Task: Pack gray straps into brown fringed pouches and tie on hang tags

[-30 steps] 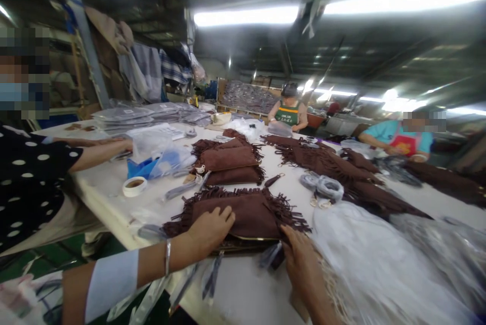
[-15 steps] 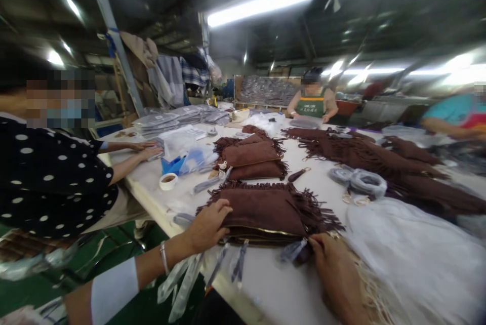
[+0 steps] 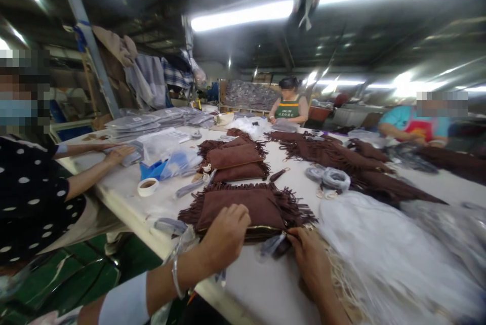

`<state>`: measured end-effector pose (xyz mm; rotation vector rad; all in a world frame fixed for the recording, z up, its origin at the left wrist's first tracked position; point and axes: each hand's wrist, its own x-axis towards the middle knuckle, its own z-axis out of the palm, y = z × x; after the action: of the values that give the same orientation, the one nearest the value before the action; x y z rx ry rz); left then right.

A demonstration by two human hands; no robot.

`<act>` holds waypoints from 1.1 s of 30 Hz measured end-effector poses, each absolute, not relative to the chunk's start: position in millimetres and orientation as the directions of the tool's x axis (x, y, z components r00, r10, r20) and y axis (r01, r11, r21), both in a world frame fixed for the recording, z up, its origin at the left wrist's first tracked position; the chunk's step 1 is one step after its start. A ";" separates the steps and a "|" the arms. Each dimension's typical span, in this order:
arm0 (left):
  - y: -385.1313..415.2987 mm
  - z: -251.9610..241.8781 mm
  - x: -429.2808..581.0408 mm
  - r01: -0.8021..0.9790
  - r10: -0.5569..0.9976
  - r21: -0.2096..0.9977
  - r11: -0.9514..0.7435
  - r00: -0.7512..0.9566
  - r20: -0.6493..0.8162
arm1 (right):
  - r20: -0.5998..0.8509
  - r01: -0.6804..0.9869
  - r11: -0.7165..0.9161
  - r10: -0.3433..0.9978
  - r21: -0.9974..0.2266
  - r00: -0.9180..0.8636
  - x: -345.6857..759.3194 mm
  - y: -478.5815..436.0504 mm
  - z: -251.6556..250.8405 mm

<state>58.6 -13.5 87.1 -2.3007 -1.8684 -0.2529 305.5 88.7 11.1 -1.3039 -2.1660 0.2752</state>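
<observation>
A brown fringed bag (image 3: pixel 243 207) lies on the table before me, its gold zipper edge facing me. My left hand (image 3: pixel 227 236) is over the front edge near the middle of the zipper, fingers curled together; what is between them is hidden. At the right end of the zipper, my right hand (image 3: pixel 309 254) pinches the bag's corner between thumb and fingers. A dark tassel in clear plastic wrap (image 3: pixel 273 245) hangs by that corner, on the table side.
More brown bags (image 3: pixel 235 160) lie behind mine. White tape (image 3: pixel 148 187) sits at left, wrapped straps (image 3: pixel 328 178) and white sheeting (image 3: pixel 379 234) at right. A co-worker's arm (image 3: pixel 91 175) reaches over the table at left; other people (image 3: pixel 289 107) work across it and at right.
My left hand has moved right along the bag's front edge, from its left end to the middle, and its fingers have curled in. My right hand stays at the corner. The view has turned right.
</observation>
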 end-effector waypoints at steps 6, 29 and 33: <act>22.5 49.9 146.8 0.969 0.975 0.174 -0.173 0.143 0.169 | 0.404 0.641 0.529 0.846 -0.555 -0.348 303.0 85.6 14.2; -78.0 79.3 10.2 0.931 0.928 -0.014 0.365 -0.365 -0.073 | 0.233 0.775 0.300 0.951 -0.557 -0.201 311.6 97.9 5.9; -94.7 100.6 -29.7 0.944 0.955 0.165 0.286 -0.266 -0.133 | 0.251 0.768 0.328 0.942 -0.550 -0.223 309.4 99.0 3.8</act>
<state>-29.7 -94.7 100.6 -2.0093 -2.6770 -0.0876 309.4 99.0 3.8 -1.4977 -2.0565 0.4207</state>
